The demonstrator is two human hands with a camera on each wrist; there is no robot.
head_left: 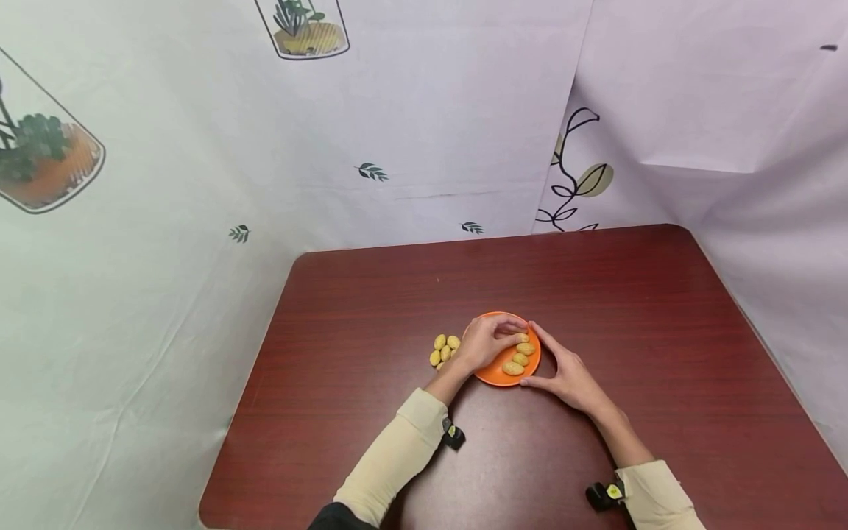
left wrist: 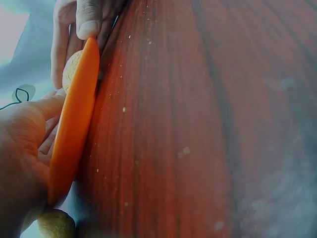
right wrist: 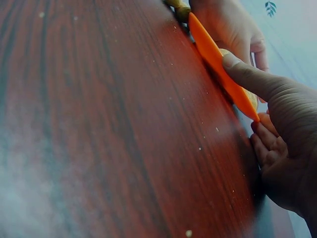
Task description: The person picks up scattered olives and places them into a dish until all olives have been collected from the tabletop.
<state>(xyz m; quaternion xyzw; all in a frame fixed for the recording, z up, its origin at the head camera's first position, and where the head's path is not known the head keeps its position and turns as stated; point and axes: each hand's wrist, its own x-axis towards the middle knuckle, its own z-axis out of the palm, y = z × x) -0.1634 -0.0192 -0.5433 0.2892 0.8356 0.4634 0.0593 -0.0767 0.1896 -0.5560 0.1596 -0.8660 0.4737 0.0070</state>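
An orange plate holds several small yellow oval pieces on its right half. Over the plate reaches the left hand, its thumb and fingers around a yellow piece at the upper right, partly hidden by them. The right hand grips the plate's right edge, thumb at the near rim and fingers at the far rim. Seen edge-on in the left wrist view, the plate has the left hand beside it. In the right wrist view the right thumb presses at the rim of the plate.
More yellow pieces lie in a group on the dark red table, just left of the plate and partly behind the left hand. Pale printed cloth hangs behind the table and at its sides. Small crumbs are scattered on the tabletop.
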